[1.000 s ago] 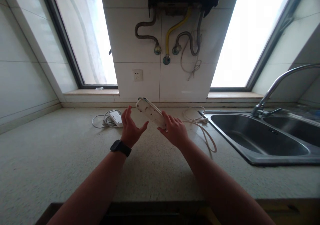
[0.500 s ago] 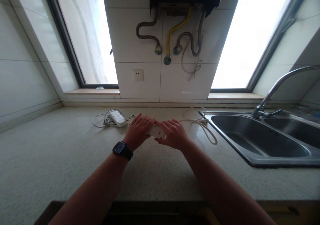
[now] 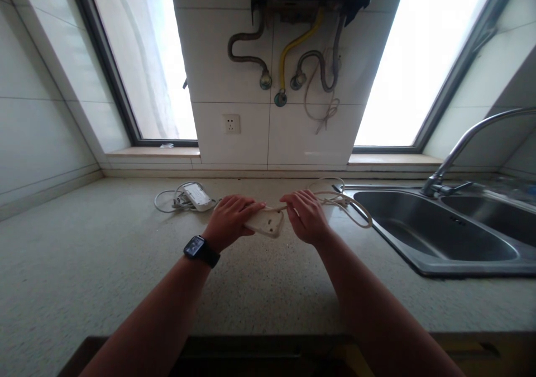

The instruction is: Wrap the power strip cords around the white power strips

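Note:
My left hand (image 3: 231,220), with a black watch on the wrist, is closed around a white power strip (image 3: 267,223) with dark socket holes at its right end. The hand covers the strip's left part. From the strip's right end a whitish cord (image 3: 281,208) runs to my right hand (image 3: 307,216), whose fingers are closed on it. Beyond that hand the cord's loose loops (image 3: 355,212) lie on the counter by the sink. A white power adapter (image 3: 196,196) with a bundled grey-white cable rests left of my left hand.
The speckled counter (image 3: 125,265) runs along the tiled wall. At right is a steel double sink (image 3: 427,226) with a chrome faucet (image 3: 460,142). A wall outlet (image 3: 231,123) sits behind the hands, below hoses and a yellow pipe (image 3: 287,53).
My right hand has left the strip's right end and shifted right onto the cord, exposing the socket holes. The cord's loops by the sink have moved. My left hand still grips the strip.

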`<act>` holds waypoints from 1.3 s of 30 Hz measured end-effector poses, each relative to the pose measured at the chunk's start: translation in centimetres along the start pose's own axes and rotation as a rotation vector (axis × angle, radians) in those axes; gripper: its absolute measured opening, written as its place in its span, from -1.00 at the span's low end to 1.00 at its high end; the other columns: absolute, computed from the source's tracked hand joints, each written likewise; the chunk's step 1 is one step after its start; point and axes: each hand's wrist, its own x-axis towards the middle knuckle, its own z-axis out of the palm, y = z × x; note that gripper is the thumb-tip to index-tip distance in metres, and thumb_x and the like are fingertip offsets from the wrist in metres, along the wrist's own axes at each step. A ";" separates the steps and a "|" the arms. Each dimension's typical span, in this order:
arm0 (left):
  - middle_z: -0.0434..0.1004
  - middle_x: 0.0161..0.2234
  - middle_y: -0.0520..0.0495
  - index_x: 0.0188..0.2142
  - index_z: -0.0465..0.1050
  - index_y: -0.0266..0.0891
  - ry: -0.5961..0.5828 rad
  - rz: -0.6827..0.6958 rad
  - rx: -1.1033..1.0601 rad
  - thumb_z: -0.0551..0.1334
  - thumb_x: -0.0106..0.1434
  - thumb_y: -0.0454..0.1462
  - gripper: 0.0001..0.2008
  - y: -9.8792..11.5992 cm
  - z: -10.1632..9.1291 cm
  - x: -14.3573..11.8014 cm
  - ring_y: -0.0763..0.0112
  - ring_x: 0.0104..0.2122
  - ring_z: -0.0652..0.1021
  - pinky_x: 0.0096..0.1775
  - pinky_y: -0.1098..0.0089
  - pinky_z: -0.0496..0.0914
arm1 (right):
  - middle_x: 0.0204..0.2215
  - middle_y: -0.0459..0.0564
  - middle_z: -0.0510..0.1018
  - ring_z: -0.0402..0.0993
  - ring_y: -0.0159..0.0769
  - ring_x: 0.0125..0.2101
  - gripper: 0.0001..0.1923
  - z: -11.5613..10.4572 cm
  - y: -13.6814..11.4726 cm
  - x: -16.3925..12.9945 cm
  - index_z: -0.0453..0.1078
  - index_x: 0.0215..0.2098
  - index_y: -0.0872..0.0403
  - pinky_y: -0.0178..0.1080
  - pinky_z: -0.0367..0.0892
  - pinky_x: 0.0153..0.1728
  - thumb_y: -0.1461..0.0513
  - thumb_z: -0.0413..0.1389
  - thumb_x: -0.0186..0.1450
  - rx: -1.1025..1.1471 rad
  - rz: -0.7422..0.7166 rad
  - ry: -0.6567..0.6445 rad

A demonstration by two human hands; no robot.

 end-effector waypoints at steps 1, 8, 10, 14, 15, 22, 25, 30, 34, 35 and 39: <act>0.45 0.00 -0.11 0.18 0.27 -0.03 0.006 0.001 -0.011 0.44 0.02 -0.24 -0.27 0.0 -0.1 0.0 0.15 -0.02 0.42 0.04 0.12 0.25 | -0.33 0.04 0.48 0.35 -0.21 -0.29 -0.80 0.0 0.0 0.0 0.33 -0.16 0.09 -0.12 0.18 -0.15 0.27 -0.11 0.36 0.014 0.005 0.027; 0.45 0.01 -0.12 0.18 0.27 -0.05 0.057 0.009 -0.051 0.44 0.01 -0.26 -0.27 0.2 -0.4 -0.2 0.14 -0.02 0.42 0.02 0.12 0.26 | -0.25 0.06 0.44 0.32 -0.19 -0.21 -0.81 0.1 -0.1 0.1 0.29 -0.10 0.06 -0.13 0.22 -0.11 0.26 -0.12 0.41 0.085 0.040 0.057; 0.45 0.01 -0.12 0.18 0.27 -0.05 0.102 0.011 -0.070 0.44 0.01 -0.26 -0.27 0.5 -0.5 -0.2 0.14 -0.02 0.42 0.02 0.13 0.27 | -0.27 0.06 0.45 0.31 -0.18 -0.21 -0.82 0.2 -0.1 0.1 0.29 -0.14 0.06 -0.12 0.20 -0.10 0.21 -0.11 0.41 0.048 0.078 0.072; 0.45 0.01 -0.13 0.18 0.27 -0.06 0.216 0.008 -0.112 0.43 0.03 -0.22 -0.29 1.2 -0.3 -0.2 0.14 -0.02 0.43 0.01 0.14 0.29 | -0.37 0.03 0.44 0.31 -0.20 -0.27 -0.70 1.4 -0.5 0.0 0.29 -0.30 0.06 -0.13 0.18 -0.14 0.12 -0.17 0.44 0.050 0.197 0.110; 0.45 0.01 -0.13 0.17 0.27 -0.06 0.239 -0.004 -0.116 0.43 0.03 -0.22 -0.29 1.4 -0.2 -0.1 0.14 -0.02 0.44 0.00 0.14 0.29 | -0.41 0.01 0.43 0.31 -0.23 -0.32 -0.66 1.9 -0.7 0.0 0.28 -0.35 0.05 -0.16 0.19 -0.18 0.10 -0.21 0.45 0.091 0.232 0.096; 0.45 -0.01 -0.12 0.15 0.28 -0.08 0.257 -0.149 -0.064 0.43 0.01 -0.29 -0.30 1.3 0.3 -0.1 0.14 -0.03 0.45 0.02 0.12 0.27 | -0.54 -0.08 0.45 0.34 -0.37 -0.49 -0.50 4.5 -1.6 0.0 0.35 -0.42 0.07 -0.32 0.16 -0.42 0.04 -0.27 0.46 0.408 0.554 -0.120; 0.45 0.01 -0.12 0.15 0.27 -0.08 0.222 -0.183 -0.059 0.41 0.02 -0.31 -0.30 1.2 0.4 -0.1 0.13 -0.01 0.44 0.04 0.11 0.26 | -0.53 -0.04 0.49 0.39 -0.34 -0.44 -0.46 4.9 -1.4 0.0 0.39 -0.43 0.08 -0.32 0.19 -0.40 0.05 -0.28 0.46 0.367 0.604 -0.191; 0.45 0.02 -0.11 0.14 0.25 -0.08 0.232 -0.338 -0.154 0.36 0.06 -0.35 -0.35 1.4 0.9 0.4 0.15 0.00 0.43 0.03 0.13 0.29 | -0.49 0.00 0.55 0.46 -0.31 -0.44 -0.50 5.2 -1.6 -0.2 0.41 -0.33 0.08 -0.31 0.18 -0.41 0.08 -0.28 0.47 0.124 0.574 -0.336; 0.48 -0.02 -0.11 0.10 0.27 -0.13 0.295 -0.496 -0.303 0.29 0.16 -0.26 -0.50 1.1 1.4 0.8 0.23 -0.07 0.48 -0.05 0.22 0.34 | -0.36 0.06 0.60 0.51 -0.26 -0.31 -0.74 5.1 -2.0 -0.1 0.34 -0.10 0.09 -0.24 0.21 -0.21 0.21 -0.15 0.44 -0.115 0.456 -0.338; 0.50 -0.05 -0.11 0.08 0.28 -0.15 0.303 -0.530 -0.334 0.26 0.20 -0.22 -0.55 0.9 1.5 0.8 0.26 -0.11 0.49 -0.08 0.26 0.36 | -0.32 0.07 0.60 0.52 -0.25 -0.28 -0.77 5.0 -2.0 -0.1 0.32 -0.08 0.10 -0.22 0.20 -0.16 0.25 -0.13 0.42 -0.147 0.422 -0.338; 0.54 -0.20 -0.07 0.01 0.34 -0.19 0.272 -0.642 -0.348 0.19 0.26 -0.10 -0.63 0.2 1.5 0.6 0.34 -0.26 0.52 -0.23 0.36 0.36 | -0.26 0.08 0.61 0.54 -0.23 -0.27 -0.77 4.6 -1.7 -0.2 0.29 -0.02 0.05 -0.24 0.23 -0.26 0.24 -0.09 0.40 -0.173 0.366 -0.430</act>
